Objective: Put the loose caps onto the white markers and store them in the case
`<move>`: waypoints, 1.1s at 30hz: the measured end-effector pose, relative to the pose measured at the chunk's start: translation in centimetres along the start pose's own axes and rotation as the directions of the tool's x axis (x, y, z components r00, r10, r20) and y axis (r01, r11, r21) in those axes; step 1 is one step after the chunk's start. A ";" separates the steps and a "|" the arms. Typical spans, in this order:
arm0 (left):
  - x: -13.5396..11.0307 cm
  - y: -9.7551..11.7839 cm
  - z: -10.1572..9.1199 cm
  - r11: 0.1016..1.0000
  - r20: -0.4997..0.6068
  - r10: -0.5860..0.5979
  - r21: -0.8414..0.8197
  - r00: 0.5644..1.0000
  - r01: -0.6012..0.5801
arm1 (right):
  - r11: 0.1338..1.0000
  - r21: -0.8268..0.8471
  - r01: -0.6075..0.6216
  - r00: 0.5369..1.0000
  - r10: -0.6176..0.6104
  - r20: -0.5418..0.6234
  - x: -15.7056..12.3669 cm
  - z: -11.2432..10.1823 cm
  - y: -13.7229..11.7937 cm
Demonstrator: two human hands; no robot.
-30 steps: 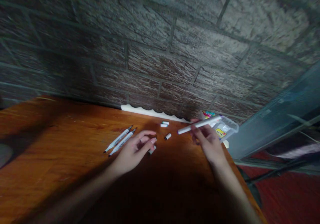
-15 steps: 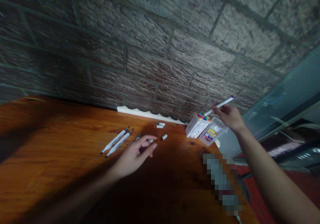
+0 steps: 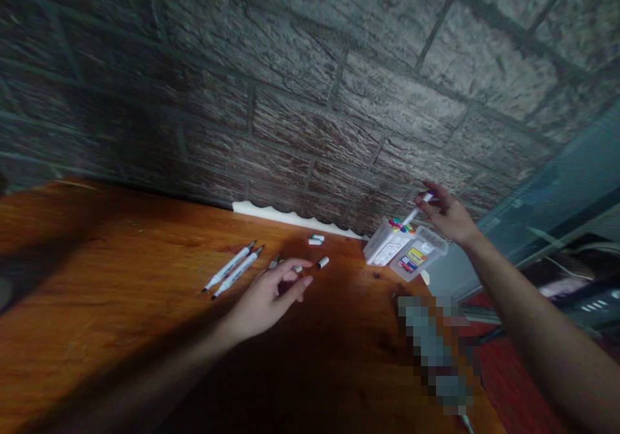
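Okay so the right hand (image 3: 448,214) is up at the far right, pinching a slim white marker (image 3: 421,201) between thumb and fingers, only partly closed. The marker's low end sits right by the bright multicoloured marker ends in a white plastic box (image 3: 385,247), can't tell if they're touching. A clear plastic case with a yellow label (image 3: 419,256) sits just beside that box. The left hand (image 3: 265,303) is nearer, loosely open and holding nothing, close to a small white marker cap (image 3: 322,263). Two white markers with dark tips (image 3: 231,270) lie side by side to its left on an orange-brown wooden table (image 3: 121,272), and two more white caps (image 3: 316,240) sit farther back, near a white scalloped strip (image 3: 290,217) along a rough grey brick wall (image 3: 290,79).
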State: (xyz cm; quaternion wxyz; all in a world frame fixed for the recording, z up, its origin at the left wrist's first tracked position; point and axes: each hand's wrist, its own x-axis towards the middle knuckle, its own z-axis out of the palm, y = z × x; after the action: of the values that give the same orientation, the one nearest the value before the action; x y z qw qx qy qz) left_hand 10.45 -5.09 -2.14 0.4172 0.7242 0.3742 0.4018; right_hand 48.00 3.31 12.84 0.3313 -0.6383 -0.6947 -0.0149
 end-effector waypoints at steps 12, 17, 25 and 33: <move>0.0 -0.5 0.2 1.000 0.023 -0.001 -0.004 1.000 0.001 | 0.999 -0.008 0.032 0.987 -0.033 -0.158 2.1 -2.3 0.0; 0.1 -0.7 0.2 1.000 0.027 -0.026 -0.004 0.999 0.026 | 0.999 0.041 0.035 0.967 -0.023 -0.252 2.2 -4.0 -1.5; 0.2 -0.8 0.2 1.000 0.042 -0.020 0.017 0.999 0.020 | 0.999 0.020 -0.046 0.936 0.036 0.350 -2.5 -1.0 -2.2; 0.2 -0.9 0.3 0.999 0.060 -0.028 0.047 0.998 0.026 | 0.992 -0.076 -0.101 0.862 0.125 0.491 -2.8 -0.8 -0.4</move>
State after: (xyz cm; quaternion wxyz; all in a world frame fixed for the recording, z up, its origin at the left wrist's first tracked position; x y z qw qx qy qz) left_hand 10.66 -4.66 -3.01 0.4167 0.7404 0.3804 0.3652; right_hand 47.91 0.44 12.33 0.1274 -0.6682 -0.7171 0.1519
